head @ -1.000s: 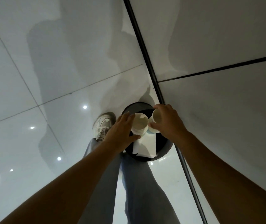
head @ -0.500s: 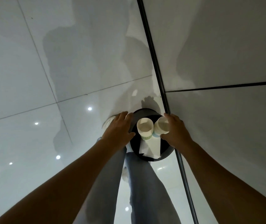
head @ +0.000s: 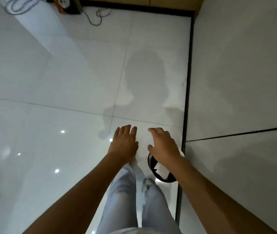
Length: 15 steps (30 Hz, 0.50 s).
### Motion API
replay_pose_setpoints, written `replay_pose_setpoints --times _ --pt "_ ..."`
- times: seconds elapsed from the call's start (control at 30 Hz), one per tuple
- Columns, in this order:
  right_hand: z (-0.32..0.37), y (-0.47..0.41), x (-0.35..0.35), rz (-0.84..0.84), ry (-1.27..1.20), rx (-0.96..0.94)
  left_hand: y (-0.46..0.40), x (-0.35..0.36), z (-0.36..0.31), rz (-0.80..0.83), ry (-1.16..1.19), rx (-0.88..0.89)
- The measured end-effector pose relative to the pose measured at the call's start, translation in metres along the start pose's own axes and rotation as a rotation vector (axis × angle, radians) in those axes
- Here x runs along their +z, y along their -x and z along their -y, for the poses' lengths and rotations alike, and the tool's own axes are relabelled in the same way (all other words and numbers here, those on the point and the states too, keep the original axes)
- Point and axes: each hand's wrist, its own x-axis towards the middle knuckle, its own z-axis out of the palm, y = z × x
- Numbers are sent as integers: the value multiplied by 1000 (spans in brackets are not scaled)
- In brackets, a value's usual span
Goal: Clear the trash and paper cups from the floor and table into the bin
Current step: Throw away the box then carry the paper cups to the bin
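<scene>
The glossy white tiled floor point(head: 67, 98) fills most of the view, and a pale grey wall point(head: 244, 73) rises along the right side behind a dark skirting strip. At the far end, a dark device point(head: 67, 5) with loose cables point(head: 95, 18) lies on the floor. The person's legs in light jeans point(head: 129, 200) occupy the near centre. The bin point(head: 153, 166), a dark round container, stands on the floor just beside the wall at near right, partly hidden under the right forearm. White paper point(head: 162, 169) lies inside it, and a sliver of white at its far rim may be a paper cup, though this cannot be confirmed. The left hand point(head: 123, 143) hangs over the floor to the left of the bin, fingers straight and together, holding nothing. The right hand point(head: 163, 146) hovers above the bin's far rim, fingers spread and loosely bent, also holding nothing. Handling judgement: paper cups and tissue are light, soft and easily crushed; a cup is best taken round its side wall or pinched at the rolled rim, which is the stiffest part, with light pressure only. Crumpled paper may be gathered whole in the palm. No further trash shows on the visible floor; the table is out of view, so what remains there cannot be told.
</scene>
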Motion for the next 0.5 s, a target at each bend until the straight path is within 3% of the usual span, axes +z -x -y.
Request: replay_pose_setpoints --times 0.23,0.5 --pt "170 60 -29 42 271 -389 175 -54 72 -211 126 -322" --pt "401 165 56 173 432 -843 405 -32 198 -430 312 -827"
